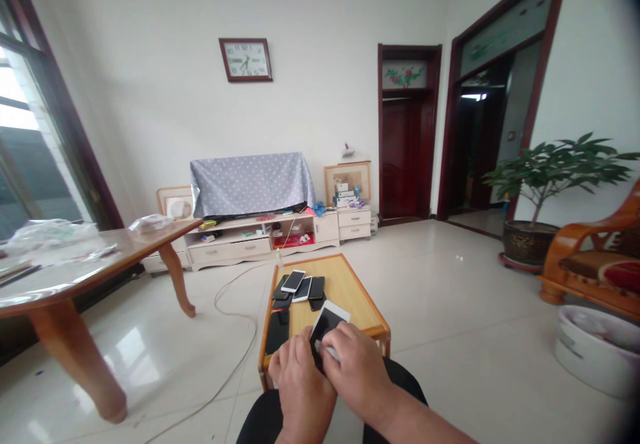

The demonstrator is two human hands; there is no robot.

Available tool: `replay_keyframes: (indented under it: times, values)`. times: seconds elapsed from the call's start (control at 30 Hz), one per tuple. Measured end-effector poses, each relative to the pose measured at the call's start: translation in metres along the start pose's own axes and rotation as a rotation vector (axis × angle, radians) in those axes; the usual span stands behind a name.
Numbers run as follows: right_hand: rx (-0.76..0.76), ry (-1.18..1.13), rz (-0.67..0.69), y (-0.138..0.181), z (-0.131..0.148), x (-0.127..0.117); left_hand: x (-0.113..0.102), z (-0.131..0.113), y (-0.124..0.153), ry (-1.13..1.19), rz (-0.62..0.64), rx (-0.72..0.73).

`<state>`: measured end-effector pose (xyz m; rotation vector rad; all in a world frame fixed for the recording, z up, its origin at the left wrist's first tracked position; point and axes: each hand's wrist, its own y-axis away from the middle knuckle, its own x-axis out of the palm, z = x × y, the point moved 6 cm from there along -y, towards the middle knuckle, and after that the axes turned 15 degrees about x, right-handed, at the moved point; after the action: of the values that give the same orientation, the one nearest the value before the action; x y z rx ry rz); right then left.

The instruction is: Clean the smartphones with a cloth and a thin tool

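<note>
My left hand [300, 381] and my right hand [356, 369] are both closed around a white-edged smartphone [327, 321] with a dark screen, held over the near end of a small wooden table [350, 284]. Something small and pale shows between my right fingers against the phone. A dark phone [277, 332] lies flat on the table just left of my left hand. Several more phones [300, 288], black and white, lie in an overlapping pile further back on the table.
A large wooden table [90, 264] with plastic bags stands at left. A cable [230, 311] runs over the tiled floor. A TV stand [260, 234] with a covered screen is at the back wall, with a potted plant [537, 184], wooden chair [595, 257] and white basin [597, 347] at right.
</note>
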<state>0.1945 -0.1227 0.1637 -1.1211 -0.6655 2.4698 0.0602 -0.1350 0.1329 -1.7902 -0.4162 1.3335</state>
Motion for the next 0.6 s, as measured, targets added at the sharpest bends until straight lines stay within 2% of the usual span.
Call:
replay_keyframes:
  times: [0.2,0.37,0.53,0.6]
  values:
    - [0.126,-0.006,-0.120,-0.019,-0.014,-0.013,-0.003,-0.003,-0.001,-0.007,0.004,0.015]
    - [-0.009,0.039,-0.012,-0.004,0.004,0.001,-0.003,-0.005,0.000,0.000,-0.024,0.037]
    - [0.113,0.048,-0.089,-0.019,-0.007,-0.007,-0.003,-0.007,0.000,0.009,-0.010,0.043]
    - [0.118,0.058,-0.091,-0.023,-0.007,-0.006,-0.002,-0.007,0.000,0.007,0.010,0.043]
